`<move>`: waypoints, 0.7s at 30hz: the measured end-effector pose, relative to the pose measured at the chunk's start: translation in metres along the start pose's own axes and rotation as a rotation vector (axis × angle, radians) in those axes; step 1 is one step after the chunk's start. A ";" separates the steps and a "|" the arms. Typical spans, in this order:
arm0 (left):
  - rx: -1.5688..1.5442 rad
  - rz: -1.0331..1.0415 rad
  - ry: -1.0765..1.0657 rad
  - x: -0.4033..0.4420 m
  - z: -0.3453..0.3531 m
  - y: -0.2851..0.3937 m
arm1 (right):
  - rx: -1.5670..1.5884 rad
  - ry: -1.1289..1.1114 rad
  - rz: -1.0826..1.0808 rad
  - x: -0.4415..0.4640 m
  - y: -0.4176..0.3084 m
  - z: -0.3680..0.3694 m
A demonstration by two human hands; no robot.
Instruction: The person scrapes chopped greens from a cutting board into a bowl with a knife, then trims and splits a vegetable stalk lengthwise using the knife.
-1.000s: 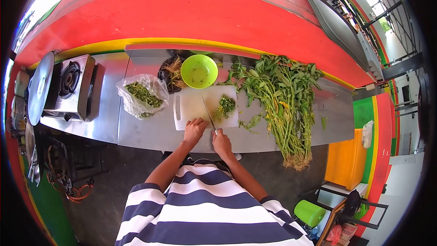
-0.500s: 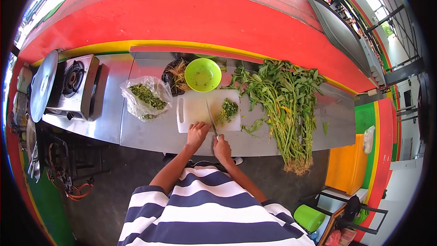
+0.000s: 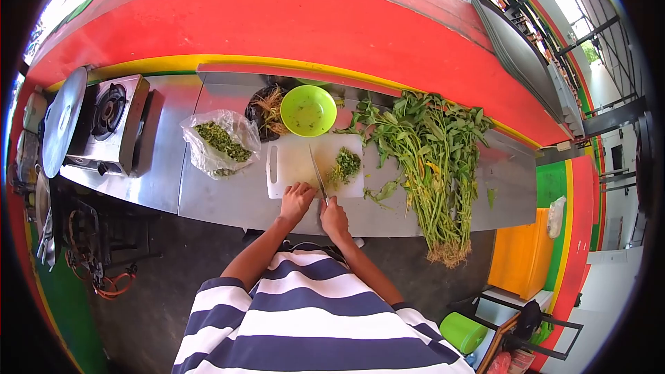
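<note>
My right hand (image 3: 334, 218) is wrapped round the handle of a knife (image 3: 317, 172), whose blade points away over the white cutting board (image 3: 294, 149). My left hand (image 3: 297, 201) rests at the board's near edge, left of the knife, with its fingers bent together; what they hold, if anything, is too small to make out. Chopped greens (image 3: 346, 165) lie in a pile on the board's right part. Beyond the board stands a green bowl (image 3: 308, 111) with bits of green in it. A plastic bag (image 3: 242, 131) of chopped greens lies open to the left.
Long leafy stems with roots (image 3: 436, 166) spread over the counter at right, overhanging its front edge. Behind the board is a dark bag of roots (image 3: 267, 112). A gas stove (image 3: 107, 121) and a large round metal lid (image 3: 64, 123) stand at far left.
The view has shifted slightly. Both hands stay near the board's front edge, and the knife blade has tilted a little between frames. The pile of greens looks the same.
</note>
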State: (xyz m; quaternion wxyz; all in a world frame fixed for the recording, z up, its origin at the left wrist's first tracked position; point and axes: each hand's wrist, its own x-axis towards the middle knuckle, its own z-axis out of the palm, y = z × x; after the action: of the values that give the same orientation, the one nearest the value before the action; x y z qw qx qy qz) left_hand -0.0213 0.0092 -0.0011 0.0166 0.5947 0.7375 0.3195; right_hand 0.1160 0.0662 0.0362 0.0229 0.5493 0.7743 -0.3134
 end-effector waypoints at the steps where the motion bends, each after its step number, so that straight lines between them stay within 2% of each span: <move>1: -0.002 0.007 0.001 0.001 0.001 0.001 | 0.002 0.007 0.002 0.000 0.000 -0.004; 7: -0.086 -0.111 0.046 -0.001 0.005 0.003 | 0.042 -0.029 0.058 -0.011 0.002 0.005; 13: -0.085 -0.002 0.076 0.002 -0.007 0.005 | 0.014 -0.029 0.002 0.000 -0.003 -0.009; 21: -0.150 -0.092 0.065 -0.006 0.005 0.000 | 0.032 -0.030 0.049 -0.007 -0.005 -0.004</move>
State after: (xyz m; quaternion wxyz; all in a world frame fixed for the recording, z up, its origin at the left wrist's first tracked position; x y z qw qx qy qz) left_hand -0.0175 0.0059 -0.0074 0.0521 0.5468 0.7381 0.3919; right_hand 0.1155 0.0614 0.0438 0.0333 0.5635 0.7551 -0.3335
